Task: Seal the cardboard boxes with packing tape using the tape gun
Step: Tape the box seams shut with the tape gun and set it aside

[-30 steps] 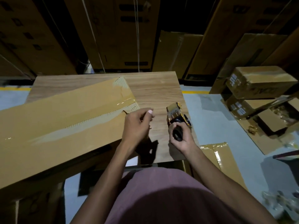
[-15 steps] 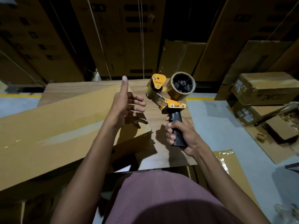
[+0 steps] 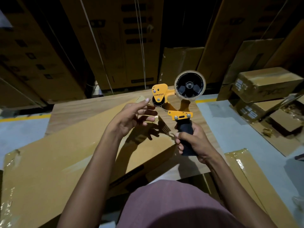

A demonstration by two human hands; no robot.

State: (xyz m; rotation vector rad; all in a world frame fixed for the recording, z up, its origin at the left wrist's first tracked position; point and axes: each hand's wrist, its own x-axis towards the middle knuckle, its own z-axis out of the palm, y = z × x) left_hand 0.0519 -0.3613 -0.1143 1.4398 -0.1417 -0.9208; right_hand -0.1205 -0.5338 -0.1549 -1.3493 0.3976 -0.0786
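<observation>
I hold a yellow tape gun (image 3: 171, 102) upright above the wooden table (image 3: 79, 111); my right hand (image 3: 194, 142) grips its black handle. A roll of clear tape (image 3: 190, 86) sits on its hub at the top right. My left hand (image 3: 131, 117) is raised beside the gun's front roller, fingers spread and reaching toward it, index fingertip just left of the roller. Whether it touches tape I cannot tell. A long flat cardboard box (image 3: 57, 162) lies across the table below both hands, with glossy tape along its top.
Tall stacked cartons (image 3: 105, 43) line the back wall. Small taped boxes (image 3: 266, 84) and an open carton (image 3: 289, 119) sit on the grey floor at right. Another taped flat box (image 3: 246, 175) leans by my right side. A yellow floor line (image 3: 23, 118) runs behind the table.
My right hand lifted the tape gun off the table and turned it upright in front of me. My left hand left the box and rose to the gun's front roller.
</observation>
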